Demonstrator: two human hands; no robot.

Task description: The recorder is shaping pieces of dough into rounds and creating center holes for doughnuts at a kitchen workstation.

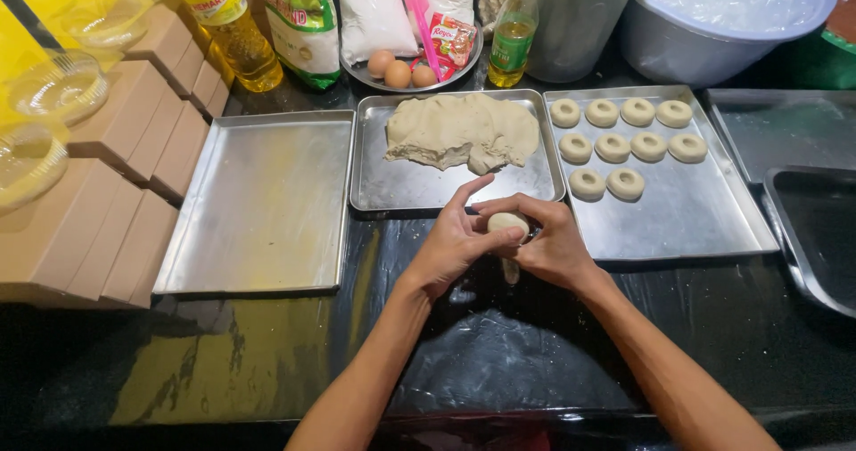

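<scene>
A small pale dough ball sits between my two hands above the black counter. My left hand presses it from the left with thumb and fingers. On the other side my right hand curls around it. Just behind them, a metal tray carries a large slab of dough. To the right, another tray bears several ring-shaped dough pieces in rows.
A bare metal tray lies at left beside cardboard boxes and clear lids. At the back stand oil bottles, flour bags, a plate of eggs and a covered basin. More trays sit far right.
</scene>
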